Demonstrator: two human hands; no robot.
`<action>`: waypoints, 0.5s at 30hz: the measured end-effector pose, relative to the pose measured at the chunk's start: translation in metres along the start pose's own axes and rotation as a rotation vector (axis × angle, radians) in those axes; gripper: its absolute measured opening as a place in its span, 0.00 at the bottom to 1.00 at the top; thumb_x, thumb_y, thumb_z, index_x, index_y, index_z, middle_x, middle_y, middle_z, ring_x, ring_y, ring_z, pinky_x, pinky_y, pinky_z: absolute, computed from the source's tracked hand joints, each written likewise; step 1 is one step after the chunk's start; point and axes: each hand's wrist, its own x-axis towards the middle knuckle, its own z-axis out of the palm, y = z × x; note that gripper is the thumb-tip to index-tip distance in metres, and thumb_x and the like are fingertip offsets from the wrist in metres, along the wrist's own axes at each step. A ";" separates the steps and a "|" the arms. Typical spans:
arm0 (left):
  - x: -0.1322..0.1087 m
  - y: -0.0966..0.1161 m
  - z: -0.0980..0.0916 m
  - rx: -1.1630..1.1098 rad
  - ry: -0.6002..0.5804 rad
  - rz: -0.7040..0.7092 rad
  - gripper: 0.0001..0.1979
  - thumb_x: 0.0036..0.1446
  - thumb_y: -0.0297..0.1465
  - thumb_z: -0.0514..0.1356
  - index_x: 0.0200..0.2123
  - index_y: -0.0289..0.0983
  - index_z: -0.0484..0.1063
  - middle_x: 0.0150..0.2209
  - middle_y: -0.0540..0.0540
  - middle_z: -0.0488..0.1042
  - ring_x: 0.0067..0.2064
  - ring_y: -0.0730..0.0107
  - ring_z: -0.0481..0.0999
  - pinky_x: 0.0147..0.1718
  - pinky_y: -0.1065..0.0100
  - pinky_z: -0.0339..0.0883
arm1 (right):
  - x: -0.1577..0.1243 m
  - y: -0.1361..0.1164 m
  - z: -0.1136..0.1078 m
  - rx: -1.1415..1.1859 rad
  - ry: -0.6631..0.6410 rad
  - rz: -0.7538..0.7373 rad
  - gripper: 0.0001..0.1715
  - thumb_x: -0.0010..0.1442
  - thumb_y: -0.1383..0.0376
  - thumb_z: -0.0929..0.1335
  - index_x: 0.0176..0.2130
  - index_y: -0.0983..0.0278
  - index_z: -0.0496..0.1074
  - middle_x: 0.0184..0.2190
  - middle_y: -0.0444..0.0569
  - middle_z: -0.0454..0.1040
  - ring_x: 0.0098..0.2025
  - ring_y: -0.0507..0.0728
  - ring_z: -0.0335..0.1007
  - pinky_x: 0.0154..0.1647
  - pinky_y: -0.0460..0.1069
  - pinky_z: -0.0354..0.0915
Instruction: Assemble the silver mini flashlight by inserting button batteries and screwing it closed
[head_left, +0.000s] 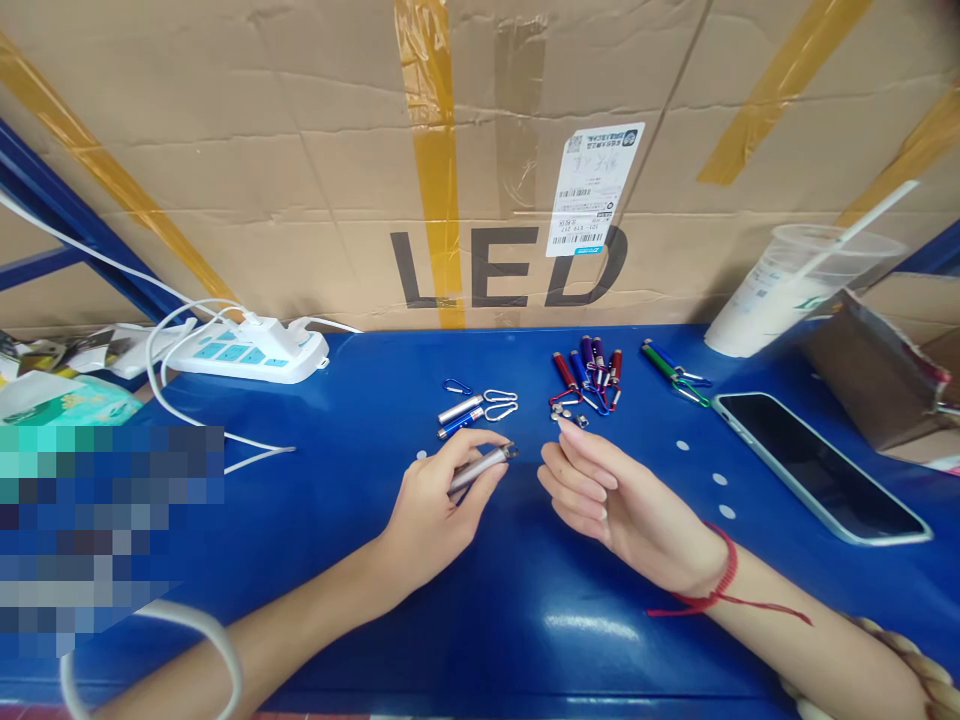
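My left hand [439, 510] is closed around a slim silver mini flashlight [480, 468], its dark end pointing up and right past the fingertips. My right hand [615, 500] is raised to the right of it, fingers curled toward the palm; whatever they hold, if anything, is hidden. Just beyond its thumb tip lie several small button cells [561, 412]. Behind my left hand rest another silver mini flashlight [459, 409] and a blue one [460, 424], next to silver carabiner clips [501, 404] and a blue clip [457, 385].
Several red, blue and purple mini flashlights [585, 365] with clips lie at the back. A green one [658, 360] is farther right, near a phone [821, 465] and a plastic cup [772, 300]. White discs [720, 480] dot the table. A power strip [247, 355] stands left, before a large carton [315, 180].
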 end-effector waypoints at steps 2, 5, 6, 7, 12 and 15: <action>-0.001 0.001 0.000 -0.034 0.002 0.030 0.09 0.56 0.32 0.53 0.41 0.39 0.67 0.22 0.54 0.70 0.22 0.82 0.66 0.22 0.81 0.59 | 0.000 0.000 0.000 0.010 0.000 0.009 0.30 0.53 0.56 0.69 0.15 0.65 0.48 0.13 0.38 0.51 0.15 0.44 0.46 0.15 0.39 0.53; -0.001 0.000 -0.001 -0.061 0.004 0.052 0.09 0.57 0.30 0.52 0.41 0.38 0.67 0.23 0.54 0.70 0.24 0.81 0.68 0.24 0.81 0.62 | 0.000 0.001 -0.001 0.046 0.003 0.012 0.30 0.52 0.57 0.70 0.15 0.66 0.48 0.13 0.37 0.50 0.15 0.44 0.45 0.14 0.39 0.52; -0.001 -0.001 -0.001 -0.062 0.007 0.050 0.09 0.57 0.30 0.52 0.42 0.38 0.66 0.23 0.53 0.70 0.25 0.81 0.69 0.25 0.81 0.62 | 0.000 0.001 -0.001 0.058 0.004 0.015 0.31 0.51 0.58 0.70 0.15 0.66 0.48 0.13 0.37 0.50 0.15 0.44 0.45 0.14 0.39 0.51; -0.001 -0.001 0.000 -0.062 0.011 0.046 0.09 0.57 0.30 0.52 0.42 0.38 0.66 0.23 0.53 0.70 0.25 0.81 0.69 0.25 0.81 0.62 | 0.000 0.001 -0.001 0.070 0.004 0.019 0.31 0.51 0.58 0.70 0.15 0.66 0.47 0.13 0.37 0.49 0.15 0.43 0.44 0.14 0.39 0.50; -0.001 -0.001 0.000 -0.070 -0.006 0.039 0.09 0.57 0.31 0.52 0.41 0.38 0.66 0.22 0.53 0.68 0.24 0.81 0.68 0.24 0.80 0.61 | 0.000 0.000 -0.001 0.070 -0.003 0.035 0.31 0.53 0.60 0.69 0.15 0.66 0.45 0.12 0.37 0.48 0.15 0.43 0.42 0.14 0.39 0.46; -0.003 0.000 0.000 -0.067 -0.022 0.049 0.09 0.58 0.32 0.52 0.41 0.38 0.65 0.21 0.54 0.66 0.23 0.80 0.66 0.23 0.80 0.59 | -0.001 0.000 -0.001 -0.016 0.035 -0.005 0.30 0.54 0.60 0.68 0.15 0.66 0.47 0.13 0.37 0.49 0.15 0.43 0.43 0.14 0.40 0.46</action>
